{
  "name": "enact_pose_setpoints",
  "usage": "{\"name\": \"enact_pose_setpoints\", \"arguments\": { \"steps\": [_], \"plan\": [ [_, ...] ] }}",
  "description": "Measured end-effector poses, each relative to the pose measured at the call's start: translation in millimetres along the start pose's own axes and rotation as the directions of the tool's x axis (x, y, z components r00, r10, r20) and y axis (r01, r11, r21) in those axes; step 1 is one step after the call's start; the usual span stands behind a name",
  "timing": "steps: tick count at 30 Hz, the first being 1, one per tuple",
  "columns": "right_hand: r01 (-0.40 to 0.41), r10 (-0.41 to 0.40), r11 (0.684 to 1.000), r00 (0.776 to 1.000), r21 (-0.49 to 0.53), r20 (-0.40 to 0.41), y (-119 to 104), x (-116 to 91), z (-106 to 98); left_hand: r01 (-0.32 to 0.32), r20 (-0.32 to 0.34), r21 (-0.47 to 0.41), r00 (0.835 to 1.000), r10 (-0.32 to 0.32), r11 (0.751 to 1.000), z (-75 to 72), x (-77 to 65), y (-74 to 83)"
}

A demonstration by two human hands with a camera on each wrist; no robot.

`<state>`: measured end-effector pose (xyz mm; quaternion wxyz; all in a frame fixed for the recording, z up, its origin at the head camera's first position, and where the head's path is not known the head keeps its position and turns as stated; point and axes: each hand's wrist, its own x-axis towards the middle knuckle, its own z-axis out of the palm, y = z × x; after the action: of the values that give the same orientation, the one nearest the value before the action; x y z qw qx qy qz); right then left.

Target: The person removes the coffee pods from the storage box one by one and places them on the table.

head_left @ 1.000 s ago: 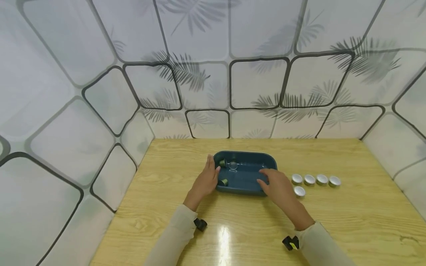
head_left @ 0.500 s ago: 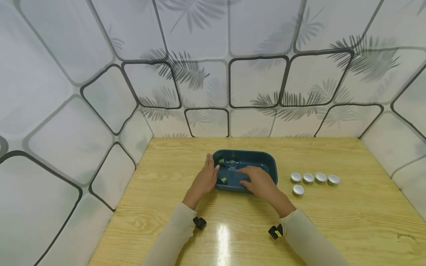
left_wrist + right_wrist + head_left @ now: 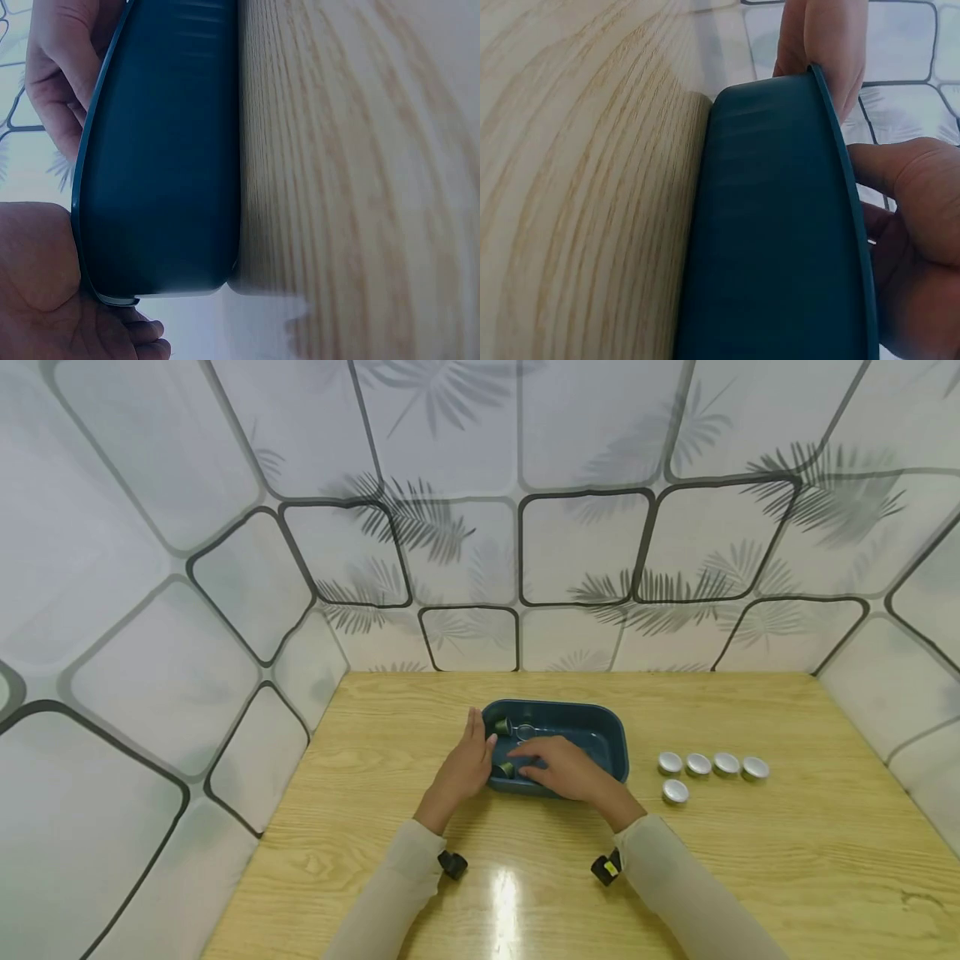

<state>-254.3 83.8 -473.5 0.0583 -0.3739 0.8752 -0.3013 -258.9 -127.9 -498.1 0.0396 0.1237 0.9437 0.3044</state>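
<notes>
Currently, blue tray touched at left end by straight-fingered left hand, right hand positioned inside, digits parted, nothing gripped, beside near-side green capsule.

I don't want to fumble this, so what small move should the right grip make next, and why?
Probably ease the right grip onto the nearer green capsule and pinch: it stands open just beside that capsule, inside the blue tray, while the left grip rests against the tray's left end.
</notes>
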Motion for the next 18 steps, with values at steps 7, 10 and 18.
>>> {"name": "enact_pose_setpoints", "arguments": {
  "steps": [7,10,18],
  "plan": [
    [0.053,-0.054,0.999,0.996,0.013,0.068,6.2,6.0,1.5,-0.008,0.006,-0.001,1.0,0.008,1.0,0.3,-0.4,-0.1],
    [0.079,-0.081,0.997,0.991,0.021,0.104,11.0,8.2,2.9,-0.011,0.006,-0.004,1.0,0.011,1.0,0.2,-0.2,0.0],
    [0.104,-0.106,0.994,0.979,0.025,0.177,14.2,15.1,2.2,-0.005,0.007,-0.003,1.0,0.005,1.0,-0.3,-0.2,0.6]
  ]
}}
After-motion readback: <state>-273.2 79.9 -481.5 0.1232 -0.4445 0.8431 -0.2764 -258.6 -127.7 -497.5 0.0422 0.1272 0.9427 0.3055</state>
